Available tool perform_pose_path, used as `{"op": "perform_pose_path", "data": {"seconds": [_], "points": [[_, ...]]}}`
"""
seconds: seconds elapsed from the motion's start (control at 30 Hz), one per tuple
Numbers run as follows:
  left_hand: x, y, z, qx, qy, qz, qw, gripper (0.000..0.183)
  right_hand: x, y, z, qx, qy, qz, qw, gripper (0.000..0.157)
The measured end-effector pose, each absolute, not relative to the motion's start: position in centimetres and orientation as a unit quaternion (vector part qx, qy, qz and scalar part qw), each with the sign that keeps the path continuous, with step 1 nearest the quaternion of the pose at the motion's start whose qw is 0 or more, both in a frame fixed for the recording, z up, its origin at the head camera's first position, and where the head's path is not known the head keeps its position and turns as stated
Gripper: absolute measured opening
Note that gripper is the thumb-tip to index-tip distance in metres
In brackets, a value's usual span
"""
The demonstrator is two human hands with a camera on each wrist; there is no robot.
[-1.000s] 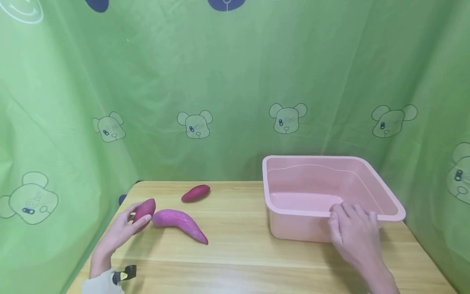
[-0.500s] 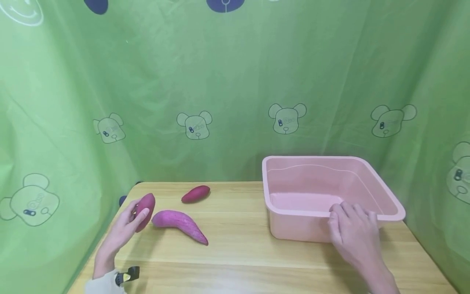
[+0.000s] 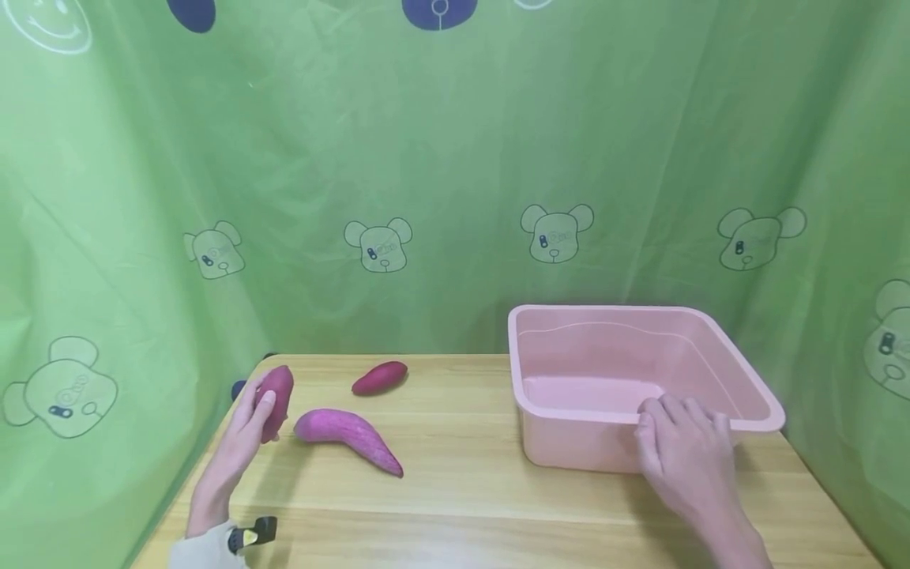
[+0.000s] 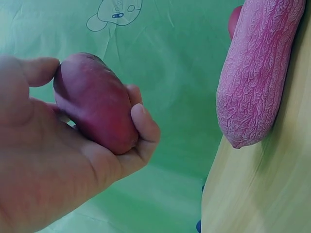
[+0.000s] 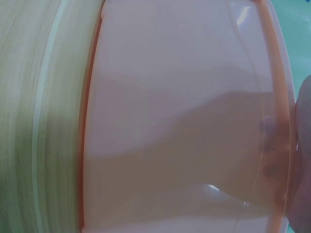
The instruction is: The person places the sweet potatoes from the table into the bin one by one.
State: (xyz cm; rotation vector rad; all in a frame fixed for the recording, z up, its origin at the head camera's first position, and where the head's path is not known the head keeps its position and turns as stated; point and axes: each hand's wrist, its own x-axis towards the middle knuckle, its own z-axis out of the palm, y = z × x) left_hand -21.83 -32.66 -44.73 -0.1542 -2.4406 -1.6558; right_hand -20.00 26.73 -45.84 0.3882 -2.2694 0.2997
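Observation:
My left hand (image 3: 245, 423) grips a dark red-purple sweet potato (image 3: 278, 401) at the left of the table. In the left wrist view the thumb and curled fingers hold that sweet potato (image 4: 97, 104) above the palm. Just right of it lies a longer, curved, brighter purple sweet potato (image 3: 348, 435) with wrinkled skin. A smaller dark red sweet potato (image 3: 380, 378) lies behind, near the table's far edge. On the right, my right hand (image 3: 686, 450) grips the near rim of a pink plastic basin (image 3: 583, 438), its fingers bent over the edge.
The wooden table (image 3: 455, 514) reaches back to a green curtain (image 3: 455, 158) printed with bear heads, which also hangs along both sides. A black strap (image 3: 245, 539) with a small device circles the left wrist.
My left hand has raised the sweet potato slightly and turned it more upright, moving a little away from the long one. The right hand and basin have stayed in place.

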Motion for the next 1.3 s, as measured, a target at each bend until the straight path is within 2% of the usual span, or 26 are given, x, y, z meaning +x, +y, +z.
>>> {"op": "perform_pose_path", "data": {"seconds": [0.33, 0.57, 0.97, 1.3], "points": [[-21.6, -32.4, -44.1, -0.072, -0.808, -0.574, 0.112, 0.058, -19.9, 26.8, -45.9, 0.149, -0.901, 0.118, 0.391, 0.023], [-21.3, -32.2, -43.8, -0.090, -0.793, -0.586, 0.143, 0.055, -19.9, 26.8, -45.9, 0.149, -0.901, 0.117, 0.390, 0.022], [-21.1, -31.4, -43.0, -0.110, -0.768, -0.611, 0.158, 0.054, -19.8, 26.8, -46.0, 0.153, -0.895, 0.121, 0.402, 0.023], [-19.9, -30.9, -41.3, -0.112, -0.752, -0.622, 0.187, 0.054, -19.9, 26.6, -45.6, 0.155, -0.898, 0.126, 0.391, 0.022]]}}
